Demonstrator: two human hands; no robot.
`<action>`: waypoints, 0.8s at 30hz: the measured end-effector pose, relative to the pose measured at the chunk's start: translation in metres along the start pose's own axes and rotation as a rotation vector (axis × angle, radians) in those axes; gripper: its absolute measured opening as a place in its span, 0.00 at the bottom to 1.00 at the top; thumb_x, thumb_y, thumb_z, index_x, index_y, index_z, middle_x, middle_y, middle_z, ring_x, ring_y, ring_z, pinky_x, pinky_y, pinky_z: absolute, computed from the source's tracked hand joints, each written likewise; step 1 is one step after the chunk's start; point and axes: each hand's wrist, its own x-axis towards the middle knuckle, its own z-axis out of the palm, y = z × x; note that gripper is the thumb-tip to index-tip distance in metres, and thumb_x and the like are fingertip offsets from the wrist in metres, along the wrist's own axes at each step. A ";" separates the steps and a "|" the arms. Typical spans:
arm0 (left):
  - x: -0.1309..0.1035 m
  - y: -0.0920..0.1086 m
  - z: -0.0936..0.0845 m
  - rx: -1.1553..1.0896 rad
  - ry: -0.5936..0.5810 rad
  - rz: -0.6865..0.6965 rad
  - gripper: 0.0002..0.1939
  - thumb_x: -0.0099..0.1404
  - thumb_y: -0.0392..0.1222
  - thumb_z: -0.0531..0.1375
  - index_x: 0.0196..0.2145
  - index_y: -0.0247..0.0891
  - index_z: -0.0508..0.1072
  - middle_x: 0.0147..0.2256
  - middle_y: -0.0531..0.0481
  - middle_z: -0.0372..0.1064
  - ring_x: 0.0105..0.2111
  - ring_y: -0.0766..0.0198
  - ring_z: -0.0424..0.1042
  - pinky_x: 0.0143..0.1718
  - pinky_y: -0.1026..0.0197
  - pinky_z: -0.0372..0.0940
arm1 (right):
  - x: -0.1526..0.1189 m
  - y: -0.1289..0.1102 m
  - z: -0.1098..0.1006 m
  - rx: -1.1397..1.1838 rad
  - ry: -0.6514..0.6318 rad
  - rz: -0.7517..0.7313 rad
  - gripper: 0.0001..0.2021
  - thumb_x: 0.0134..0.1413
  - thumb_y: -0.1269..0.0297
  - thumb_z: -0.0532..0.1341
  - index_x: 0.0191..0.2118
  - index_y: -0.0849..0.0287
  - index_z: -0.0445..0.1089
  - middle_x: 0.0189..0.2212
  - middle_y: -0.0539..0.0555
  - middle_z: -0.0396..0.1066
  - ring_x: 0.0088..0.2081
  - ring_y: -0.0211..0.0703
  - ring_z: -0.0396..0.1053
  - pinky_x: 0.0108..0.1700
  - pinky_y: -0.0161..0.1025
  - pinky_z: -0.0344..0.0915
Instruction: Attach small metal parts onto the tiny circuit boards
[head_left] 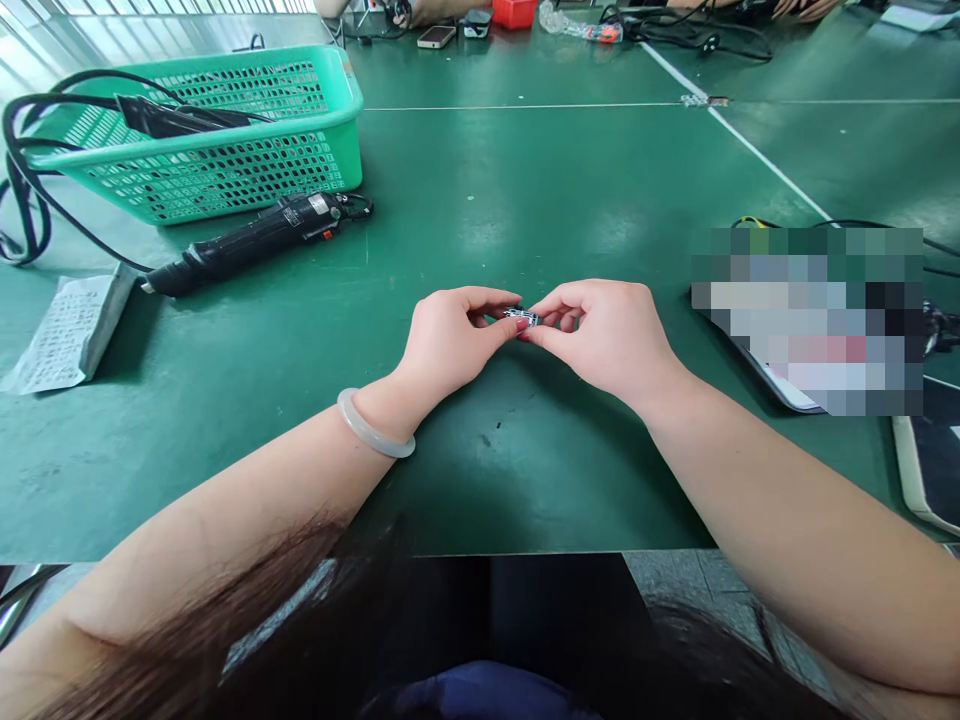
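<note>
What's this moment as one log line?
left hand: pinching small part | right hand: pinching same part | black tool: on table, beside green basket

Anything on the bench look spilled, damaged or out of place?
No spill or clear damage shows. The thick black cable loops untidily over the left end of the green perforated plastic basket; small dark marks dot the green tabletop near front centre. The pixelated patch at right can't be judged.
</note>
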 end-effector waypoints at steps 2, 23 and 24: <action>0.000 0.000 0.000 0.000 -0.006 -0.002 0.16 0.60 0.47 0.68 0.45 0.41 0.83 0.40 0.48 0.82 0.38 0.61 0.77 0.42 0.59 0.71 | 0.000 0.000 -0.001 0.002 0.006 0.001 0.04 0.49 0.62 0.70 0.30 0.57 0.80 0.23 0.51 0.74 0.27 0.41 0.68 0.31 0.40 0.61; -0.001 -0.003 -0.002 0.200 0.074 0.059 0.08 0.63 0.45 0.67 0.40 0.48 0.85 0.38 0.51 0.83 0.34 0.60 0.76 0.41 0.57 0.69 | 0.005 0.007 0.006 -0.133 0.098 -0.173 0.03 0.54 0.64 0.68 0.32 0.55 0.79 0.29 0.51 0.75 0.30 0.41 0.68 0.32 0.40 0.59; -0.001 -0.003 -0.002 0.196 0.075 0.058 0.08 0.63 0.45 0.67 0.40 0.48 0.85 0.38 0.51 0.83 0.35 0.60 0.76 0.40 0.57 0.69 | 0.005 0.007 0.007 -0.131 0.097 -0.173 0.03 0.54 0.63 0.68 0.32 0.55 0.79 0.29 0.51 0.75 0.31 0.41 0.68 0.32 0.40 0.59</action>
